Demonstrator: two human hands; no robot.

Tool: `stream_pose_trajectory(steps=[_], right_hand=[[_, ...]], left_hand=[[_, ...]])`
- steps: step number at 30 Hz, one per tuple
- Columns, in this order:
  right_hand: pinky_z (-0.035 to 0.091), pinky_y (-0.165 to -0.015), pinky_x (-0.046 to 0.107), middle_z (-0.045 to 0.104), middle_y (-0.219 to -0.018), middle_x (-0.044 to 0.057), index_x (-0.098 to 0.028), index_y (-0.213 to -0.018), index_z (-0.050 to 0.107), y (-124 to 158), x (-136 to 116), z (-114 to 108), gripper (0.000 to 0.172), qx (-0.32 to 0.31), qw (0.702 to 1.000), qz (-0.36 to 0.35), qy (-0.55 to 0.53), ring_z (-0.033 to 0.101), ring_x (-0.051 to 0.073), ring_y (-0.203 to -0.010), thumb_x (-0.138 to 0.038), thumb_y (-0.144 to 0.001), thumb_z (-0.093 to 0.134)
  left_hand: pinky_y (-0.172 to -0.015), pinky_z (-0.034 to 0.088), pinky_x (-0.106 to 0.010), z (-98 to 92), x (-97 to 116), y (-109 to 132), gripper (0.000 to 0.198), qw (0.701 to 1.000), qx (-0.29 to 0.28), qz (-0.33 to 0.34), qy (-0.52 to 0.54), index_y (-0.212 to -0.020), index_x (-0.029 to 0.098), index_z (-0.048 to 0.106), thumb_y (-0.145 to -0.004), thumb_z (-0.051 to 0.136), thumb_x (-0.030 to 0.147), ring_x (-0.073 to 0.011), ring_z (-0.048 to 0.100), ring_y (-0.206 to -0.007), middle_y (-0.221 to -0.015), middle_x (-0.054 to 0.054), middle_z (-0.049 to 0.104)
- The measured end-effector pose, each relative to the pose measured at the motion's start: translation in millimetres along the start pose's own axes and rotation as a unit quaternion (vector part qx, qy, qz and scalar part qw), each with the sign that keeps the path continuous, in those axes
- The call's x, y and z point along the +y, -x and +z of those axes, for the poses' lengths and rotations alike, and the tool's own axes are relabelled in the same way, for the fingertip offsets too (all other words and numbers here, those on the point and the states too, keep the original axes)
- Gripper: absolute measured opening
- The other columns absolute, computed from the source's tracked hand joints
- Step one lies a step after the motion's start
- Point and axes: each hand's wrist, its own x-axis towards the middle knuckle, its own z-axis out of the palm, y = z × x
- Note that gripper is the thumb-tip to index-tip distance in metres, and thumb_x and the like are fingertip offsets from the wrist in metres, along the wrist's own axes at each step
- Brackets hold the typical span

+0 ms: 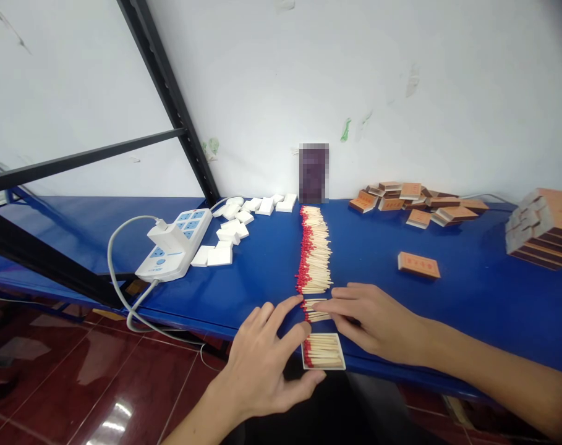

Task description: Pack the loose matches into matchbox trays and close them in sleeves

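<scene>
My left hand [266, 358] grips a small white matchbox tray [344, 352] at the blue table's front edge, its thumb at the near side and a finger at the far left corner. Red-tipped matches [324, 351] lie side by side in the tray. Its index fingertip touches the red heads of a small separate group of matches [318, 315] just beyond. On that group rests the index finger of my right hand [373, 321], whose fingers are stretched and apart. A long row of loose matches [316, 250] runs back toward the wall, heads to the left.
White empty trays [229, 232] lie scattered at left, beside a power strip [176, 244] with a plugged-in cable. Orange matchbox sleeves [410, 196] are heaped at back right. One box [418, 264] lies alone; a stack of boxes [547, 228] stands far right. A black shelf post [169, 93] rises at left.
</scene>
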Motion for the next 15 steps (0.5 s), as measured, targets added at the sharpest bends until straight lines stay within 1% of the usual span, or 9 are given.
stream_pose_trajectory(steps=[5,11,15], right_hand=[[0.041,-0.067,0.031,0.068,-0.083,0.003,-0.021,-0.116,0.071,-1.1,-0.7,-0.3,0.033,-0.01,1.0,0.001,0.008,0.061,0.018,-0.071,-0.016,-0.099,0.043],[0.044,-0.067,0.031,0.07,-0.084,0.005,-0.02,-0.124,0.068,-1.1,-1.2,0.6,0.036,0.005,1.0,0.004,0.01,0.063,0.019,-0.072,-0.016,-0.099,0.043],[0.048,-0.073,0.033,0.073,-0.091,0.006,-0.022,-0.127,0.067,0.3,-0.6,0.9,0.037,0.0,1.0,0.004,0.022,0.066,0.021,-0.079,-0.016,-0.099,0.043]], left_hand=[[-0.077,0.05,-0.044,0.1,-0.5,0.3,0.04,1.0,0.0,0.0,0.002,-0.109,0.023,0.065,-0.082,0.067,0.053,-0.0288,0.061,-0.091,-0.139,-0.012,0.06],[-0.077,0.05,-0.044,0.3,0.3,-0.1,0.04,1.0,0.0,-0.001,0.003,-0.111,0.024,0.065,-0.083,0.065,0.053,-0.0287,0.061,-0.092,-0.14,-0.011,0.059],[-0.077,0.05,-0.045,0.4,0.4,-0.1,0.041,1.0,0.0,-0.001,-0.004,-0.11,0.024,0.066,-0.083,0.065,0.054,-0.0286,0.061,-0.091,-0.138,-0.011,0.06]])
